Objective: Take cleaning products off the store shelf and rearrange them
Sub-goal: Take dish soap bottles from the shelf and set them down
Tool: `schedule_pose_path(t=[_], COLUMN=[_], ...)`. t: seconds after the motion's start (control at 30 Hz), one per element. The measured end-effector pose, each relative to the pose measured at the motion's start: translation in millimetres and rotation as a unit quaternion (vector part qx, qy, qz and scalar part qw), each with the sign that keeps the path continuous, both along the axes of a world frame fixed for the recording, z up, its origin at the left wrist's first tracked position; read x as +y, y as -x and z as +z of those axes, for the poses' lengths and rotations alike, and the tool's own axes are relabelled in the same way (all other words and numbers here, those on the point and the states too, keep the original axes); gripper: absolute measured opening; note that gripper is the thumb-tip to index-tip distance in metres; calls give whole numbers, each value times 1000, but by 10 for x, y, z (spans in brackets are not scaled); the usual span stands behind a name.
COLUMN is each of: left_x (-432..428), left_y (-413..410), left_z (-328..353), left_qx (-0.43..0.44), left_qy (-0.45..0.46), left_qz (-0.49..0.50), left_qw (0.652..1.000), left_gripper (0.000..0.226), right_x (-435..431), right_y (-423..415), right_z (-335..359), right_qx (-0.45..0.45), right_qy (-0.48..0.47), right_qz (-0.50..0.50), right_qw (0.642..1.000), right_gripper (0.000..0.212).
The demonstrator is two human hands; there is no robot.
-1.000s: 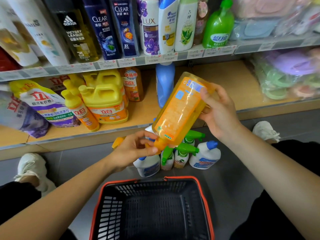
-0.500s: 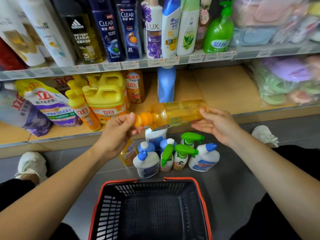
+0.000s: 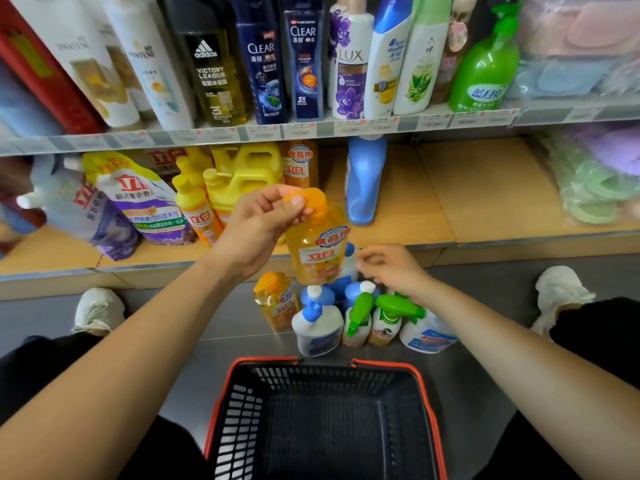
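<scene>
Left hand [image 3: 256,230]: thumb and fingertips pinch the orange cap [image 3: 308,199] of the orange bottle [image 3: 318,254]. The bottle hangs upright from that pinch, label toward me, in the air in front of the lower shelf [image 3: 485,188].

Right hand [image 3: 391,268]: just right of the bottle's lower half, fingers loosely curled, nothing in them. It is blurred, so I cannot tell whether the fingertips touch the bottle's side.

Directly below the held bottle, on the floor [image 3: 485,306], is a tight cluster:
- a second orange bottle [image 3: 275,303] at the left
- white bottles with blue caps [image 3: 317,330]
- two spray bottles with green triggers [image 3: 360,317]
- another white bottle [image 3: 429,336] under my right wrist

The held bottle's base hides the back of this cluster.

Nearest me, between my forearms, is a black mesh basket [image 3: 427,393] with a red rim.

On the lower shelf, a blue bottle [image 3: 365,181] stands upright behind the held bottle, slightly to its right. To the left are yellow jugs [image 3: 242,181] and refill pouches [image 3: 138,199], the jugs partly covered by my left hand. At the far right are bagged pastel goods [image 3: 595,178].

The shelf above holds a row of shampoo bottles [image 3: 301,64], with a green pump bottle [image 3: 485,71] toward its right end.

White shoes [image 3: 98,310] sit at either side of the floor.
</scene>
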State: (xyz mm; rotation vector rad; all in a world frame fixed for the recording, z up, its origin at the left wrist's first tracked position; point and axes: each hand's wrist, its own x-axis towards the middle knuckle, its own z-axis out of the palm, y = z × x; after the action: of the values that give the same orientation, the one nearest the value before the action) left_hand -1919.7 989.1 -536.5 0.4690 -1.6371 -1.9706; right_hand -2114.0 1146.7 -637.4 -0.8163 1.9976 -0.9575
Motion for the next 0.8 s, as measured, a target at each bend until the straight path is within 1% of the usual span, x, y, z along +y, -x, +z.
schedule_pose_path(t=[0.03,0.1,0.17,0.23,0.3,0.4,0.43,0.5,0.6,0.63,0.7,0.8], left_x=[-7,-56,-157,-271,-340,-367,-368,-366,-348,-346,-351,-332], left_y=[2,-3,-27,-58,-70,-23,6,68,151,179,217,279], left_z=[-22,-66,-77,-83,-120,-241,-288,-381,-508,-532,-561,-607], left_qx=[-17,-42,-47,-40,-36,-52,-60,-79,-99,-101,-102,-108], left_qy=[17,34,27,16,5,-1,-4,-15,-23,-23,-23,-32], left_qz=[2,14,37,56,63,69,70,68,56,54,52,49], left_qw=[1000,998,998,998,997,996,996,994,993,993,993,992], left_gripper=[14,9,11,11,10,12,12,12,12,12,12,13], right_x=[-68,-186,-276,-353,-436,-525,-537,-555,-611,-628,-623,-508], right_y=[-11,-8,11,27,31,39,63,141,257,294,357,498], right_z=[-42,-140,-274,-416,-508,-562,-570,-566,-523,-524,-545,-577], right_qx=[95,244,322,360,356,351,354,341,294,299,328,345], right_qy=[-3,-20,-43,-59,-40,15,25,29,17,16,9,-7], right_qz=[37,117,177,194,180,137,121,98,127,147,172,164], right_qw=[995,962,929,911,916,926,927,934,947,943,929,924], right_gripper=[36,44,53,60,55,33,29,30,49,50,46,45])
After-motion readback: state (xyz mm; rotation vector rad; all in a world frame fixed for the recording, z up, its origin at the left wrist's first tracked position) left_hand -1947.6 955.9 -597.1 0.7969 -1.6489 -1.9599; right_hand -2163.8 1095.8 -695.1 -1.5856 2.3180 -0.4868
